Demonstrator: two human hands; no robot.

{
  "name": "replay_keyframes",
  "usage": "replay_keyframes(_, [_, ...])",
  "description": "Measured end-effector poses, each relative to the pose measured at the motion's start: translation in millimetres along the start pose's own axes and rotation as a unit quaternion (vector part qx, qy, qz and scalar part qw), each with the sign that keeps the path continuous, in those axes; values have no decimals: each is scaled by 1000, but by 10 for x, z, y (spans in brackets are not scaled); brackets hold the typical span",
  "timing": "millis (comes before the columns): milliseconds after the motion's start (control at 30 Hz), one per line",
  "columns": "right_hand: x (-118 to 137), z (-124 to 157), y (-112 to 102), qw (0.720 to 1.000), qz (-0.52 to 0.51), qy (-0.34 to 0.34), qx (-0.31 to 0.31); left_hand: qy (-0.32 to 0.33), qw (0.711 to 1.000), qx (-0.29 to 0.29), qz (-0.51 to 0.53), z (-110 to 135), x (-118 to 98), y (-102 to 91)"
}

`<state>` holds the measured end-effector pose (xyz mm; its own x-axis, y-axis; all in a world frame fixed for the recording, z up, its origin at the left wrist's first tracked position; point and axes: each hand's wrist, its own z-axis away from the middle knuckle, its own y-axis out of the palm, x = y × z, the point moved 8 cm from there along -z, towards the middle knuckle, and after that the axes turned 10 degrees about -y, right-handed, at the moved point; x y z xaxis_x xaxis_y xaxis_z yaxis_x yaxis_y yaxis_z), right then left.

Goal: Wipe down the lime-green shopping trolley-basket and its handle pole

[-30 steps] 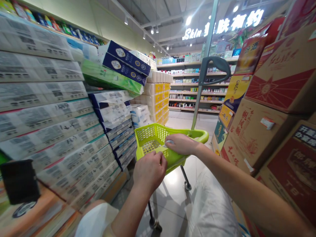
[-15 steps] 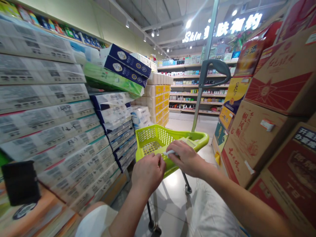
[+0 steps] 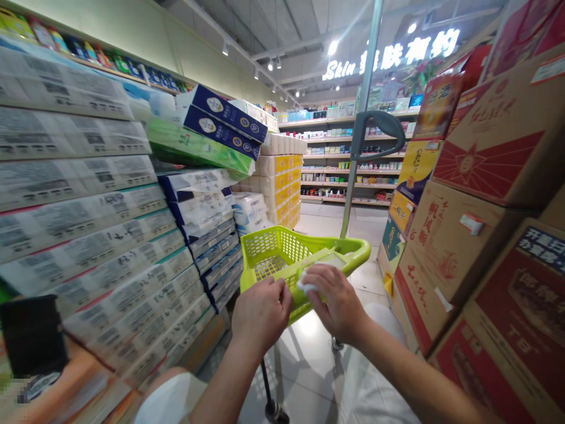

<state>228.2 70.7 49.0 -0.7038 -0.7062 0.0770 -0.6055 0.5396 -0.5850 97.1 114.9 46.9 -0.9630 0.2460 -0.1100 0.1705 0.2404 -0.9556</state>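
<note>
A lime green wheeled shopping basket (image 3: 265, 250) stands in the aisle in front of me, with a grey pull handle (image 3: 375, 126) rising behind it. My left hand (image 3: 261, 312) is closed on the basket's near rim. My right hand (image 3: 336, 300) is just beside it, fingers curled around a small white cloth or wipe (image 3: 305, 287) pressed against the rim. The basket's inside shows nothing in it.
Stacked packs of tissue and paper rolls (image 3: 110, 235) line the left. Cardboard cartons (image 3: 485, 194) are piled on the right. A tiled aisle (image 3: 326, 224) runs ahead to shelves of small goods (image 3: 348, 171). A steel pillar (image 3: 359, 118) stands behind the basket.
My right hand has drawn back from over the basket's rim toward me, with the white cloth in it. The left hand has stayed on the rim.
</note>
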Motion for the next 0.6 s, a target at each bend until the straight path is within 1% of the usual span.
replay_keyframes(33, [94,-12,41,1000,-7,-24,12,1,1000,1,1,2,6,-1])
replay_keyframes(67, [136,-12,64,999,-9,-39,19,0,1000,4,2,3,15,-1])
replay_keyframes(100, [121,2,65,999,-8,-45,20,-2,1000,7,4,5,28,0])
replay_keyframes(133, [52,26,42,999,-3,-41,14,-5,1000,10,5,6,40,1])
replay_keyframes(200, [-200,101,-65,1000,16,-9,-21,-8,1000,15,8,7,54,4])
replay_keyframes(300, [-598,237,-239,991,60,81,-83,-6,1000,16,7,4,41,7])
replay_keyframes(333, [-660,270,-266,987,72,108,-97,-5,1000,15,5,3,32,7])
replay_keyframes(367, [-663,285,-268,984,79,124,-104,-4,1000,14,3,1,24,7])
replay_keyframes(400, [-607,279,-244,984,80,123,-105,-4,1000,13,1,0,17,6])
replay_keyframes(433, [-502,255,-200,986,75,107,-101,-3,1000,11,-1,0,12,4])
replay_keyframes(533, [-108,152,-20,997,40,14,-60,-1,1000,9,-3,5,20,0])
replay_keyframes(600, [12,123,41,999,18,-30,-34,-1,1000,12,-1,11,40,-1])
